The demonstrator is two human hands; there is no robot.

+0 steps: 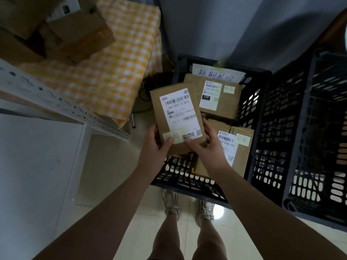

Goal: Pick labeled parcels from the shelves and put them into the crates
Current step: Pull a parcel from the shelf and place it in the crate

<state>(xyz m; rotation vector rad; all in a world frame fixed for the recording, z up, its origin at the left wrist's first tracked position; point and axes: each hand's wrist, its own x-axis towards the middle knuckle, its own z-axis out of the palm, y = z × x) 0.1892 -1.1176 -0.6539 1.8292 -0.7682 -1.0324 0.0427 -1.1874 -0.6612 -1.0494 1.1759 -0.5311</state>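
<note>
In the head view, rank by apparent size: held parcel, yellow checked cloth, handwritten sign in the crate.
1. yellow checked cloth
2. held parcel
3. handwritten sign
The parcel is nearer the camera; true sizes may differ.

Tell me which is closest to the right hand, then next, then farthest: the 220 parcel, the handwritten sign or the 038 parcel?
1. 038 parcel, just beside the right hand, in the crate's near part.
2. 220 parcel, farther back in the crate.
3. Handwritten sign, against the crate's far wall.

Left of the black lattice-walled crate (187,180) lies an orange-and-white checked cloth (116,72); inside the crate, brown parcels (231,105) carry white labels (210,95).
</note>
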